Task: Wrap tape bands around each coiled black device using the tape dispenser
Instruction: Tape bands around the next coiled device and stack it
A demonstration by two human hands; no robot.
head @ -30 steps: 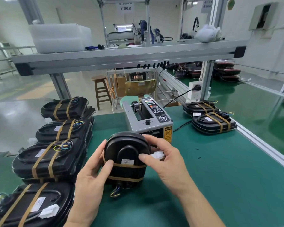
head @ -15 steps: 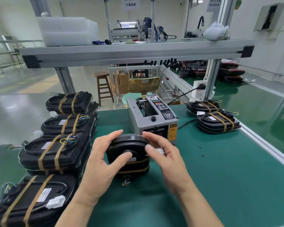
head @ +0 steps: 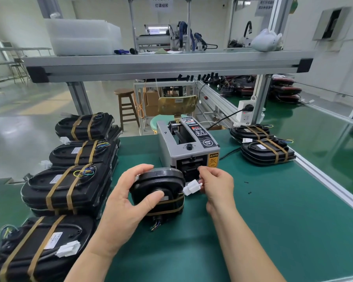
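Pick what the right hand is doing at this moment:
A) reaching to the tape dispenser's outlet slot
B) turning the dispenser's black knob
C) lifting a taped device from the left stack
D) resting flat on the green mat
A: the right hand has its fingertips at the front slot of the tape dispenser, below the knob, while the left hand holds the black device.

We have only one view, from a wide-angle camera worn on the head, so no second view shares any part of the scene. We look forward and down over the green table (head: 263, 231), close above the left hand (head: 128, 202) and right hand (head: 217, 185), both forearms entering from the bottom edge. The tape dispenser (head: 186, 148) sits near, just beyond the hands, facing us. Above it the aluminium shelf (head: 163, 63) crosses the frame, bowed by the lens. The far room looks soft; its distance, perhaps large, we cannot judge.
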